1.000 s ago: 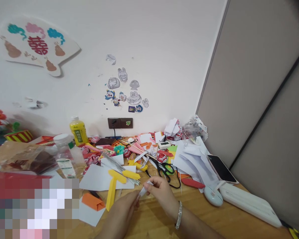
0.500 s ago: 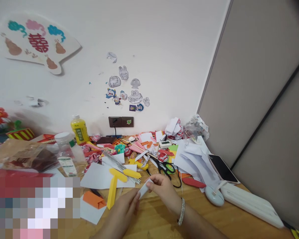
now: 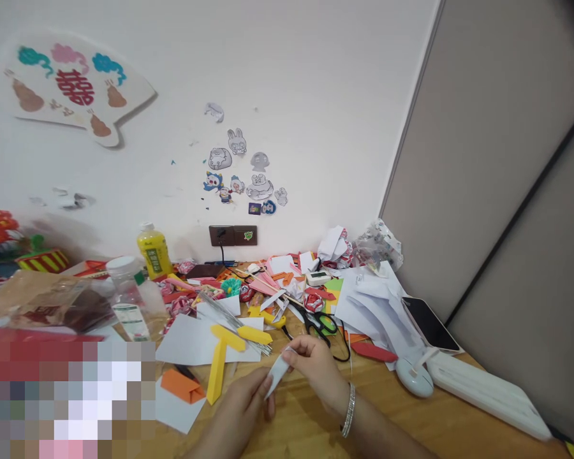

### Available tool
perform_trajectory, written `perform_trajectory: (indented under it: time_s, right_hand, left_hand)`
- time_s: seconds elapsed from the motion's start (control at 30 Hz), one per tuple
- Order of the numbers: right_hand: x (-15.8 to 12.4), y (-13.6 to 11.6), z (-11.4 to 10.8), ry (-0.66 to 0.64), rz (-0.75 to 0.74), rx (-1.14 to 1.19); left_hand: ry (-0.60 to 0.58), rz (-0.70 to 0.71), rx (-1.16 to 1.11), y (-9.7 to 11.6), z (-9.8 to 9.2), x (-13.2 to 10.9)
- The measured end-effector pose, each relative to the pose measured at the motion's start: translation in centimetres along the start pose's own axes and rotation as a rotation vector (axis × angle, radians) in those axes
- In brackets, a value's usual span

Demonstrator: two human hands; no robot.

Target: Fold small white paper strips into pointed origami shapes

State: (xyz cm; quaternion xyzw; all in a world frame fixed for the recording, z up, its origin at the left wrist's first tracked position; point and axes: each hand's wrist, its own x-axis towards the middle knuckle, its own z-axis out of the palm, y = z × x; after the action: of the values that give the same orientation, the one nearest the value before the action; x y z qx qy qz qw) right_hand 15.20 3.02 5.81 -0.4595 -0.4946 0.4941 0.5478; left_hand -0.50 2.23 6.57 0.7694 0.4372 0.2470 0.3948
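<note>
A narrow strip of folded white paper (image 3: 279, 374) is held at a slant between both hands, above the wooden table. My left hand (image 3: 249, 392) pinches its lower end between thumb and fingers. My right hand (image 3: 310, 363), with a silver bracelet at the wrist, grips the upper end, its thumb on the paper's face. Just left of my hands lie folded yellow paper pieces (image 3: 216, 373) and a folded orange paper (image 3: 182, 386), the orange one on a white sheet (image 3: 176, 415). Black-handled scissors (image 3: 321, 324) rest beyond my right hand.
Thin metal wires (image 3: 222, 313) lie on white paper behind the yellow pieces. At the left stand a yellow drink bottle (image 3: 154, 252) and a clear jar (image 3: 124, 287). To the right are a paper stack (image 3: 370, 306), a tablet (image 3: 429, 324) and a white lamp (image 3: 488, 395).
My left thumb and fingers have shifted down along the paper strip, so more of it shows. My right hand keeps its hold in nearly the same place.
</note>
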Motion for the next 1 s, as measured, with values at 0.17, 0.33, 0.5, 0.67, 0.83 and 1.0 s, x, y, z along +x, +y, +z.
perform_trajectory:
  time_s: [0.17,0.33,0.5,0.67,0.83,1.0]
  right_hand:
    - [-0.4,-0.1,0.3,-0.087,0.077,0.124]
    - [-0.5,0.7,0.5,-0.231,0.161,0.100]
    - [-0.3,0.5,0.3,-0.121,0.074,-0.038]
    - [-0.3,-0.1,0.3,-0.051,0.030,-0.097]
    - [0.0,0.2,0.0,0.000,0.017,-0.102]
    - [0.2,0.5,-0.1,0.001,0.020,-0.017]
  left_hand:
    - [0.004,-0.031,-0.046,0.2,-0.1,0.2]
    - [-0.043,-0.002,-0.159,-0.2,0.1,0.4]
    - [-0.085,-0.123,-0.287,-1.6,1.0,0.5]
    - [-0.127,-0.210,-0.357,-1.4,0.9,0.8]
    - [-0.061,-0.200,-0.268,-0.6,0.3,0.6]
    - [-0.001,-0.164,-0.214,-0.1,0.0,0.4]
